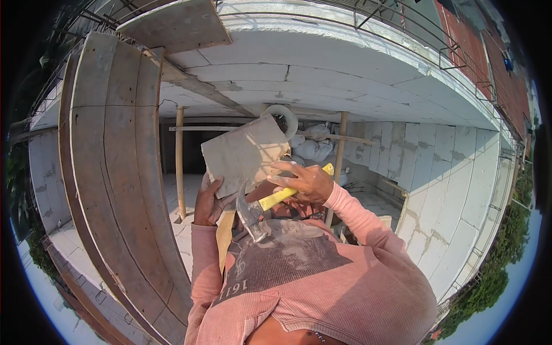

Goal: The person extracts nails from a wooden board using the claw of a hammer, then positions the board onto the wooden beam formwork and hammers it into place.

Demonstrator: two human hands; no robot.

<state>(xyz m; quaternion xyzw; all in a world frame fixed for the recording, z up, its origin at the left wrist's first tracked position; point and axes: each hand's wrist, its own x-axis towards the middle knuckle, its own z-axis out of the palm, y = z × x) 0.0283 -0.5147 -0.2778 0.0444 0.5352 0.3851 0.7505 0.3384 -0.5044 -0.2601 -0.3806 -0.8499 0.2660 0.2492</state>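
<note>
A flat grey-beige board piece [244,146], roughly rectangular, is held up tilted in front of my chest. My left hand [208,199] grips its lower left corner, with the thumb on the near face. At the board's right side is my right hand [307,183], closed around the yellow handle of a claw hammer [278,199]. Some right fingertips reach to the board's edge. The hammer's worn metal head hangs below the board, near my shirt. Below my left hand a narrow wooden strip [225,236] points downward; its upper end is hidden.
Long wooden formwork boards [115,144] stand close on my left. Pale block walls [345,69] run ahead and on the right. Wooden posts [180,161] rise beyond my hands, with white sacks [315,146] and a pale round ring [287,119] below. Steel bars [374,14] line the far edge.
</note>
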